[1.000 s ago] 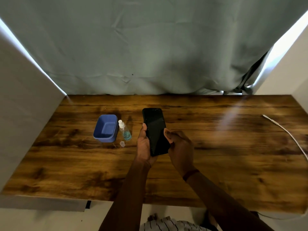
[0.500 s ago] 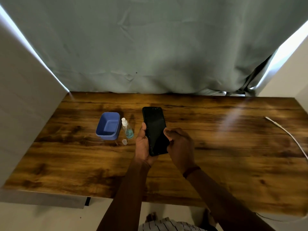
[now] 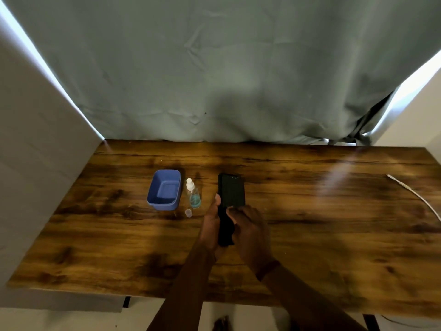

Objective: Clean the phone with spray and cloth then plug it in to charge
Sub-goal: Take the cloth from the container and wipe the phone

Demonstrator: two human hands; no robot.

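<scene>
Phone [image 3: 231,190] gripped by left hand [image 3: 211,226]; right hand [image 3: 248,231] closed on dark cloth [image 3: 225,231] — wiping stage. Bottle [image 3: 193,197] uncapped. Next: reach cable [image 3: 415,197] — plug in.

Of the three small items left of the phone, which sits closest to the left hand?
The loose clear cap, lying on the table just in front of the spray bottle. The bottle stands farther back; the blue tub is farthest from the left hand.
</scene>
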